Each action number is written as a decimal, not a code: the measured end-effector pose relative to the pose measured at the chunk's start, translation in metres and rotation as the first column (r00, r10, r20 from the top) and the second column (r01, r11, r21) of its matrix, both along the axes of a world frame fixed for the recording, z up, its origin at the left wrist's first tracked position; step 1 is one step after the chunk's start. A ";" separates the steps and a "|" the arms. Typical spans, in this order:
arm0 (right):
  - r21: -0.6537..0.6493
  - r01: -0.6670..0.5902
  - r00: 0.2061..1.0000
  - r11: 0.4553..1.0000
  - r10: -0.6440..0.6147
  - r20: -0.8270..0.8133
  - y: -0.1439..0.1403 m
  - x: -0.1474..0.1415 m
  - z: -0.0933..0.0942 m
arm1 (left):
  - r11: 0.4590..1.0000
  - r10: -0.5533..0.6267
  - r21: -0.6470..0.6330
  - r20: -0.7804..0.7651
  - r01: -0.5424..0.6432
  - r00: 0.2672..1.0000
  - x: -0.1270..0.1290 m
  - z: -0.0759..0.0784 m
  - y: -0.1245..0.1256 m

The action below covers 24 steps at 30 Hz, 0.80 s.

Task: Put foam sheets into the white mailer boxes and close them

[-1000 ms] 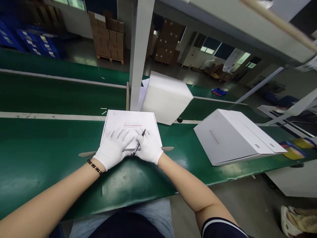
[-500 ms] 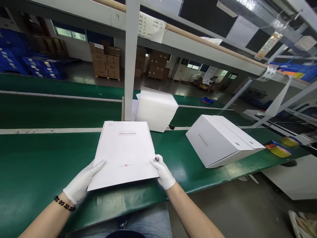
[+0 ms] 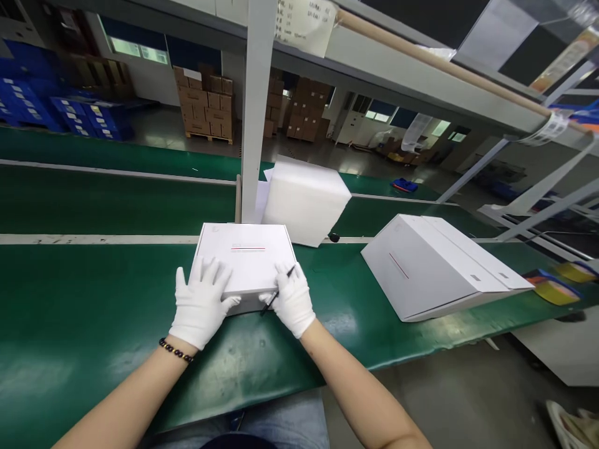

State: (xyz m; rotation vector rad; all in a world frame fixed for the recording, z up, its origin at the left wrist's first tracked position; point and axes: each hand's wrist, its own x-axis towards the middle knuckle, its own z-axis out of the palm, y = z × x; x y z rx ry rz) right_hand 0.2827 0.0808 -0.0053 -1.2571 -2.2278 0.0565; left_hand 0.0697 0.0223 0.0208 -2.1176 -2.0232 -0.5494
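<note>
Head view: both white-gloved hands press a flat, matte white box onto the smooth green worktop. Left hand lies spread flat; right hand pinches a slim black pen.

A factory packing line: green conveyor belt, stacked cardboard cartons, blue crates.
</note>
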 end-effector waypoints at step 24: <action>-0.452 -0.259 0.786 0.854 -0.085 -0.612 0.036 0.056 -0.021 | 0.950 -0.023 -0.238 0.595 0.203 0.803 -0.088 -0.031 0.015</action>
